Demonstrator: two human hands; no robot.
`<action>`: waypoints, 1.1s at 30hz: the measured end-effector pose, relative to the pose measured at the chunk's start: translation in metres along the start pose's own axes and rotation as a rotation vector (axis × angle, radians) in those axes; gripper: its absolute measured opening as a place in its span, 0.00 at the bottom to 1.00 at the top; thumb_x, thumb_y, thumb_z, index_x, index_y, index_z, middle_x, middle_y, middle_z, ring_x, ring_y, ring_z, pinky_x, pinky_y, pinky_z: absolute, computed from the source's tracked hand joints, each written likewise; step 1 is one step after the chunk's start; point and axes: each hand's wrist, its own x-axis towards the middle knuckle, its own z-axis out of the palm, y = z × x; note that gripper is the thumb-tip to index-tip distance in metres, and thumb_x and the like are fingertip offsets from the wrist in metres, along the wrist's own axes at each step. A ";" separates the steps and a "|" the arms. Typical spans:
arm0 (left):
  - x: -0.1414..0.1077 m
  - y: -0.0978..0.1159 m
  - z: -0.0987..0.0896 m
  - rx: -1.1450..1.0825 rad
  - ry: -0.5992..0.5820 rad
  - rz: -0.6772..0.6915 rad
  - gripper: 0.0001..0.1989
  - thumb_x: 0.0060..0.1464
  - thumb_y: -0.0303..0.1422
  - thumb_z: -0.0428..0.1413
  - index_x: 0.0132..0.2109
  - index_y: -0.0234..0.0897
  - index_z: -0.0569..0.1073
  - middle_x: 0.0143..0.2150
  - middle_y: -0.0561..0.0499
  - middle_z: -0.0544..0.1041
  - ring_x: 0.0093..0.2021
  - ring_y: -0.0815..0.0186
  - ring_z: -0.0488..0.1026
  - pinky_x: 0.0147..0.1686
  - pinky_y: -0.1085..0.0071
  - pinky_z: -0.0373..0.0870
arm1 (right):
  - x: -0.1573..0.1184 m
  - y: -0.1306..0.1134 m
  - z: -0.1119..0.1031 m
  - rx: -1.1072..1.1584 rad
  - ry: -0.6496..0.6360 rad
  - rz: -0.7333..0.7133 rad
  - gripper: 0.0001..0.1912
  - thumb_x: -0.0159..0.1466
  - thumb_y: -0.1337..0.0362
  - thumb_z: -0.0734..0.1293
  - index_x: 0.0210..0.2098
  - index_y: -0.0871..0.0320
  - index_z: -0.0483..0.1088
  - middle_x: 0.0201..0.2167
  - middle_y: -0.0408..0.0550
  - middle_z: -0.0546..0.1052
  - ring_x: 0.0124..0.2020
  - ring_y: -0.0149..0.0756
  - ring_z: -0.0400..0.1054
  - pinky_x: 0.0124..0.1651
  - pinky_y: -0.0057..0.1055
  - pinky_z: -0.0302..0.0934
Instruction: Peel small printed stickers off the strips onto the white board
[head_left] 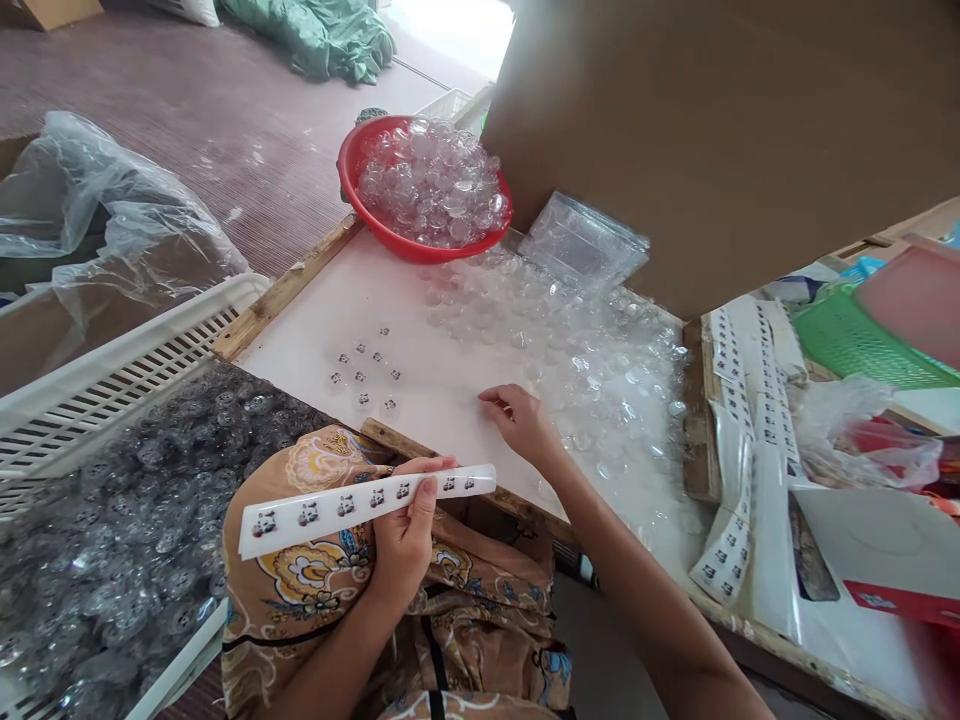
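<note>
My left hand [405,535] is closed around a white strip of stickers [324,513], thumb on top, held over my lap. A single row of small black panda-like pictures runs along it. Over the white tabletop [450,385], my right hand [523,428] has its fingertips drawn together; anything between them is too small to make out. To its left lie several clear discs with panda stickers [361,376]. Plain clear domed discs [592,370] are spread loosely across the table's right half, beside and beyond that hand.
A red basin [420,250] heaped with clear discs stands at the far edge, near a clear plastic box [585,240]. At left, a white crate [180,325] holds many stickered pieces. More sticker strips [731,530] hang at right. A large cardboard sheet [720,130] rises behind.
</note>
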 end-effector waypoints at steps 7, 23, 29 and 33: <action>0.001 0.000 0.000 0.017 0.004 0.001 0.10 0.65 0.35 0.53 0.49 0.38 0.74 0.49 0.44 0.80 0.51 0.58 0.78 0.53 0.60 0.73 | 0.032 0.008 -0.001 -0.329 0.190 -0.027 0.14 0.64 0.71 0.61 0.46 0.58 0.74 0.47 0.59 0.75 0.47 0.50 0.67 0.48 0.46 0.65; -0.001 -0.001 0.001 -0.013 0.020 -0.033 0.11 0.64 0.37 0.54 0.49 0.37 0.75 0.49 0.44 0.81 0.50 0.59 0.78 0.53 0.60 0.74 | 0.077 -0.009 0.031 -0.365 0.109 -0.069 0.10 0.66 0.69 0.61 0.40 0.57 0.74 0.42 0.57 0.74 0.44 0.48 0.65 0.44 0.41 0.62; -0.001 -0.001 0.000 0.013 0.002 -0.035 0.11 0.65 0.36 0.53 0.49 0.37 0.75 0.50 0.43 0.80 0.51 0.58 0.77 0.54 0.60 0.73 | 0.074 -0.011 0.023 -0.071 0.102 0.035 0.06 0.64 0.68 0.62 0.31 0.56 0.70 0.33 0.50 0.74 0.35 0.38 0.66 0.38 0.34 0.61; 0.000 -0.001 0.000 0.019 -0.002 -0.032 0.11 0.65 0.36 0.53 0.49 0.37 0.75 0.50 0.43 0.80 0.51 0.58 0.77 0.54 0.61 0.72 | 0.078 -0.010 -0.001 0.342 -0.173 0.357 0.07 0.61 0.63 0.65 0.27 0.57 0.68 0.25 0.43 0.72 0.24 0.29 0.62 0.29 0.28 0.58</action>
